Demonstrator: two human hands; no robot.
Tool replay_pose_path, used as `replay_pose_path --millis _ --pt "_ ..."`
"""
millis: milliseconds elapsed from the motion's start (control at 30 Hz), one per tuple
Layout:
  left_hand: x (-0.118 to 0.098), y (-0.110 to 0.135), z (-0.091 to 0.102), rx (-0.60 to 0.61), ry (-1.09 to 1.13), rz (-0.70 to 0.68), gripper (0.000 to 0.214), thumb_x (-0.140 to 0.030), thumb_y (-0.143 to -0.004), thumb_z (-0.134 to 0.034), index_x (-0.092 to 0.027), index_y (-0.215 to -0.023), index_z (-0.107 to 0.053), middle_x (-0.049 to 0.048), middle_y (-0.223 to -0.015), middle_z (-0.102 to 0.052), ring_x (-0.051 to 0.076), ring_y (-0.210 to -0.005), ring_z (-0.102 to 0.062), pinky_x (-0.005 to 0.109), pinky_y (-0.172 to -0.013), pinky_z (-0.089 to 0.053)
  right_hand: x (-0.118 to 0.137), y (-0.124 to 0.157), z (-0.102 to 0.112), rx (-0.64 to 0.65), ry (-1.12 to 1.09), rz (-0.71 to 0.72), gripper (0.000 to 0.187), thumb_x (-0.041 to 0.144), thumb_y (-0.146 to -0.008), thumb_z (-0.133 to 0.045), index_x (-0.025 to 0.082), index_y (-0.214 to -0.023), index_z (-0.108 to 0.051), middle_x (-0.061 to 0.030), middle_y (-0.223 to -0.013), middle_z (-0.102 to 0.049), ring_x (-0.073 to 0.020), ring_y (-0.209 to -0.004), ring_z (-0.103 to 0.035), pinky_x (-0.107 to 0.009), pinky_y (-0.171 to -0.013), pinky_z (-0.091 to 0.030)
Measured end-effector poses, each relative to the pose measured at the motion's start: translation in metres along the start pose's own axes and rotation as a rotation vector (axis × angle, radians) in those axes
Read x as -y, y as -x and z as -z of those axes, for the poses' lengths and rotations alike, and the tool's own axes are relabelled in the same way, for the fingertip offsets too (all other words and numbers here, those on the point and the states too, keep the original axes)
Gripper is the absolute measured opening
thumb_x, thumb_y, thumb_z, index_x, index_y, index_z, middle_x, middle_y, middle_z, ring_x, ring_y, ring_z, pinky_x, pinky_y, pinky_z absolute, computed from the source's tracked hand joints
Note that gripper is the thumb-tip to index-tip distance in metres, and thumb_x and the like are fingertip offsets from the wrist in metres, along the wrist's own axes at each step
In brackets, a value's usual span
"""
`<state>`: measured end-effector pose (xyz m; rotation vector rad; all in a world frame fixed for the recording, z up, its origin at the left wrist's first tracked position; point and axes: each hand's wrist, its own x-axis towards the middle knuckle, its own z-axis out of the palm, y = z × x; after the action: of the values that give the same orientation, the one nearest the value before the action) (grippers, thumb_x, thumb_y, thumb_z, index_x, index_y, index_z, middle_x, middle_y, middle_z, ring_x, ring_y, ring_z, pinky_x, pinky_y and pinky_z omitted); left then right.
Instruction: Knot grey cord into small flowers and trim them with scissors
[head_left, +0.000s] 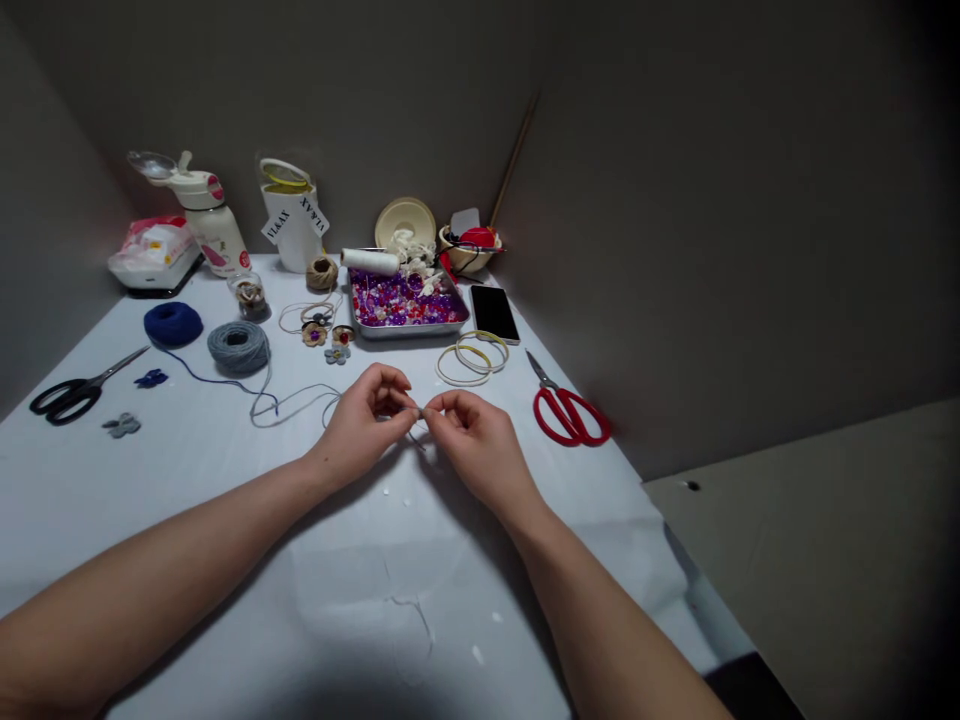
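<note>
My left hand (366, 418) and my right hand (480, 437) meet above the middle of the white table, fingertips almost touching. Both are closed in a pinch on grey yarn (421, 411). A short dark end hangs below the fingertips; whether it is yarn or a thin tool I cannot tell. From the ball of grey yarn (238, 347), a loose strand runs across the table towards my left hand. Small crocheted flowers (337, 354) lie beyond my left hand. Past my right hand are two or so pale hoops (463, 366) and red-handled scissors (571, 415).
A metal tray (412, 331) of purple and red beads stands at the back, with a white thread spool (370, 262) on its edge. A phone (495, 314) lies beside it. Blue yarn (173, 324), black scissors (75, 398) and a bottle (217, 238) are left. Thread scraps (416, 610) lie in front.
</note>
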<state>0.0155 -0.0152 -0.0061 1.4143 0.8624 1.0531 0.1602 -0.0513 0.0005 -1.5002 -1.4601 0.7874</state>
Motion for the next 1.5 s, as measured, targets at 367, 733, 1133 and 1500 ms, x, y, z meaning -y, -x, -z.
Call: replay_pose_path --millis 367,733,1133,1500 --pt "0.0000 -0.0006 -0.0001 -0.019 0.025 0.039 0.023 -0.011 -0.070 -0.064 -0.020 -0.085 -0.048 -0.0037 -0.069 -0.059 0.011 -0.067 -0.055 0.027 -0.069 -0.042 -0.0025 -0.0043 0.0026 0.059 -0.102 -0.087 0.015 0.031 -0.074 -0.058 0.017 -0.069 -0.060 0.0065 -0.052 -0.037 -0.0088 -0.049 -0.031 -0.024 -0.048 -0.026" --pt "-0.0024 -0.0034 0.0018 -0.023 0.324 0.263 0.029 -0.015 -0.074 -0.066 -0.019 -0.099 -0.052 0.0021 -0.077 -0.068 0.013 -0.072 -0.063 0.031 -0.074 -0.046 -0.0015 -0.0083 0.0051 0.027 -0.240 -0.240 0.022 0.039 -0.073 -0.061 0.017 -0.071 -0.059 0.0065 -0.053 -0.042 -0.0069 -0.044 -0.030 -0.023 -0.044 -0.022" --pt "-0.0037 -0.0047 0.0025 -0.089 0.257 0.267 0.035 -0.006 -0.068 -0.066 -0.018 -0.097 -0.051 0.0000 -0.073 -0.066 0.012 -0.067 -0.063 0.029 -0.069 -0.045 -0.0008 -0.0090 0.0043 0.062 -0.211 -0.251 0.025 0.040 -0.073 -0.062 0.017 -0.079 -0.066 0.0039 -0.057 -0.049 -0.0087 -0.048 -0.035 -0.024 -0.047 -0.026" --pt "-0.0054 -0.0065 0.0034 -0.132 0.305 0.328 0.036 -0.007 -0.070 -0.069 -0.016 -0.102 -0.054 0.0043 -0.072 -0.068 0.017 -0.071 -0.066 0.030 -0.065 -0.048 -0.0056 -0.0076 0.0052 0.107 -0.205 -0.248 0.025 0.040 -0.072 -0.063 0.016 -0.067 -0.059 0.0040 -0.056 -0.047 -0.0083 -0.050 -0.035 -0.024 -0.048 -0.022"
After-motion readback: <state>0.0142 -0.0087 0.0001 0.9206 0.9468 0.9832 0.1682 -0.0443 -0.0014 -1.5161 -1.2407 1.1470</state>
